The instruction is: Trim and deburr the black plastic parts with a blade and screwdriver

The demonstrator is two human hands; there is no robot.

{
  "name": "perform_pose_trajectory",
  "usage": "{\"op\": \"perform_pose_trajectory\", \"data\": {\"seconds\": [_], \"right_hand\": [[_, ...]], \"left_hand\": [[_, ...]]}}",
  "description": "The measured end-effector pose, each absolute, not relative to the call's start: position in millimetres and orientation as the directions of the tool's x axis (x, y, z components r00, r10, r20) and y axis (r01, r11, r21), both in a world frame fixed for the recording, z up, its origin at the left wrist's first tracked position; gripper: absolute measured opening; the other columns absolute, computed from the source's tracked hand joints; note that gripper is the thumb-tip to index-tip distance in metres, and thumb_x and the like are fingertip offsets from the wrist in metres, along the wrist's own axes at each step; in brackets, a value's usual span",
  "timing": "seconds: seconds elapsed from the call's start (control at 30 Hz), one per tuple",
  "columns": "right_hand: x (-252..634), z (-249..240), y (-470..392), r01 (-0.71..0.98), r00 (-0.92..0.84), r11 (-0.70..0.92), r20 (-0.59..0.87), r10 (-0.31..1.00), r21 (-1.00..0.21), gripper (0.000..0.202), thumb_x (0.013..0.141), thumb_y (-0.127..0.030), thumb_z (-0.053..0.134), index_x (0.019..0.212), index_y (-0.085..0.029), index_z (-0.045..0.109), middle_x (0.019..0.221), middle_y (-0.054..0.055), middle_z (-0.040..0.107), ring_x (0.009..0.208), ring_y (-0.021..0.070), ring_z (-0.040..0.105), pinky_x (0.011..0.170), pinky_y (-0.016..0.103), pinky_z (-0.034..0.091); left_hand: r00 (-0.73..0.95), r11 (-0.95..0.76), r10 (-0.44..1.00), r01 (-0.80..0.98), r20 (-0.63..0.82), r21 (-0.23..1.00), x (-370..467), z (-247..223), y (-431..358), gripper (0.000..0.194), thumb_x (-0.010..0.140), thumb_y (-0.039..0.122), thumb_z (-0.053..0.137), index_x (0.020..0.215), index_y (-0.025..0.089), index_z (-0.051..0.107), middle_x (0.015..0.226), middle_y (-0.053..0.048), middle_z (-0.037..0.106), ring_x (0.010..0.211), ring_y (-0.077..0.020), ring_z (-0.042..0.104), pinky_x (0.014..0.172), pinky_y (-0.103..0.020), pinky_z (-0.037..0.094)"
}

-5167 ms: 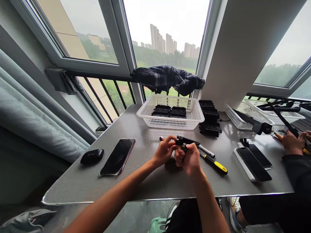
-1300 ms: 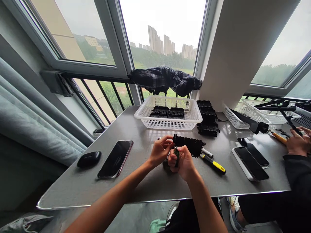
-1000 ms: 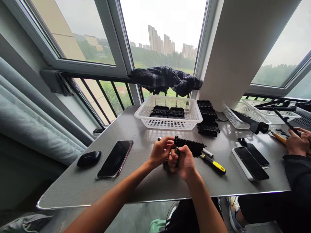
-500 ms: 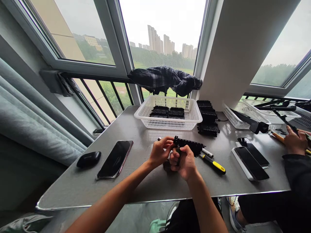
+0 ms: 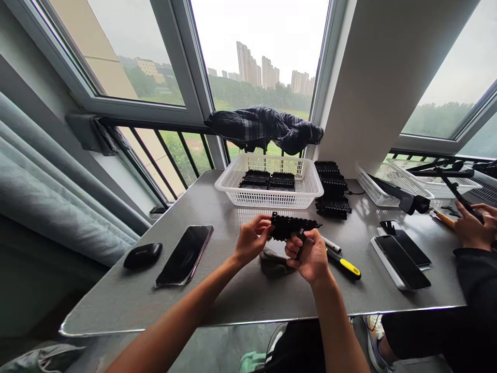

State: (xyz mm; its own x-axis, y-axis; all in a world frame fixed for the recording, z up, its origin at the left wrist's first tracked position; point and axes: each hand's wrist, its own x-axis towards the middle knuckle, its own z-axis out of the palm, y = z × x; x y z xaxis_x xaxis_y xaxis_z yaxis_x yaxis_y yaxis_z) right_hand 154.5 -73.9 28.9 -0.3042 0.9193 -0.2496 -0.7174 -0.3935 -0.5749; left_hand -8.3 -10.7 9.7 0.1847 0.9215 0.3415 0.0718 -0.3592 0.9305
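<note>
A black toothed plastic part (image 5: 287,226) is held up above the table in front of the basket. My left hand (image 5: 251,239) pinches its left end between thumb and fingers. Under its right half, my right hand (image 5: 308,253) is closed around a small dark tool, whose tip meets the part; most of the tool is hidden by the fingers. A dark crumpled cloth (image 5: 272,263) lies below the hands. Just right of my right hand are a yellow-and-black handled tool (image 5: 349,268) and a white marker (image 5: 331,244).
A white basket (image 5: 267,198) holds black parts, with more black parts (image 5: 333,206) stacked beside it. Phones (image 5: 185,256) (image 5: 402,261) and a black case (image 5: 142,255) lie on the table (image 5: 128,305). At the right, another person's hands (image 5: 471,228) hold a dark piece.
My right hand and its tool have moved right along the black part. The part has shifted slightly left and lies more level. More of the cloth shows.
</note>
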Motion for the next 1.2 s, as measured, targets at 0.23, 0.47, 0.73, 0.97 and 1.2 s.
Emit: {"op": "perform_pose_trajectory", "data": {"seconds": [0.23,0.47,0.73,0.97,1.2], "right_hand": [[165.1,31.6,-75.1,-0.727,-0.278,-0.370,-0.244,0.929,-0.579,0.028,0.064,-0.042,0.050,0.058,-0.022,0.032,0.057,-0.004,0.028,0.052,0.0101,0.023,0.042,0.018,0.015],[178.4,31.9,-76.0,-0.741,-0.252,-0.344,-0.237,0.938,-0.577,0.027,0.064,-0.042,0.049,0.058,-0.022,0.032,0.058,-0.004,0.027,0.052,0.0101,0.023,0.042,0.019,0.017],[170.8,31.2,-75.9,-0.719,-0.257,-0.355,-0.246,0.934,-0.598,0.027,0.064,-0.043,0.049,0.059,-0.022,0.032,0.058,-0.004,0.028,0.052,0.0098,0.024,0.042,0.019,0.016],[152.7,28.4,-73.7,-0.687,-0.326,-0.415,-0.258,0.910,-0.596,0.027,0.062,-0.043,0.049,0.056,-0.021,0.035,0.055,-0.004,0.029,0.050,0.0095,0.023,0.041,0.019,0.013],[132.3,22.1,-69.8,-0.615,-0.357,-0.445,-0.274,0.893,-0.650,0.026,0.060,-0.043,0.049,0.054,-0.021,0.037,0.055,-0.004,0.031,0.050,0.0093,0.024,0.041,0.019,0.013]], "left_hand": [[0.160,-0.323,0.936,0.043,0.312,0.946,-9.2,11.2,-8.0,0.032,0.071,0.042,0.074,0.091,0.019,0.062,0.071,-0.002,0.071,0.063,-0.0185,0.070,0.055,-0.025,0.055],[0.121,-0.317,0.943,0.043,0.310,0.947,-9.0,14.2,-8.7,0.029,0.072,0.041,0.073,0.089,0.019,0.063,0.070,-0.002,0.069,0.063,-0.0177,0.069,0.056,-0.025,0.055],[0.156,-0.319,0.939,0.053,0.308,0.946,-6.9,12.4,-12.8,0.033,0.071,0.041,0.075,0.092,0.019,0.062,0.074,-0.003,0.072,0.063,-0.0182,0.070,0.056,-0.025,0.054],[0.183,-0.383,0.914,0.089,0.363,0.919,-3.7,7.9,-16.2,0.023,0.079,0.035,0.067,0.094,0.019,0.062,0.073,-0.003,0.072,0.066,-0.0180,0.071,0.062,-0.027,0.057],[0.226,-0.435,0.889,0.142,0.399,0.889,-0.4,6.9,-22.4,0.017,0.081,0.030,0.063,0.094,0.019,0.063,0.077,-0.004,0.074,0.071,-0.0201,0.073,0.067,-0.030,0.059]]}}
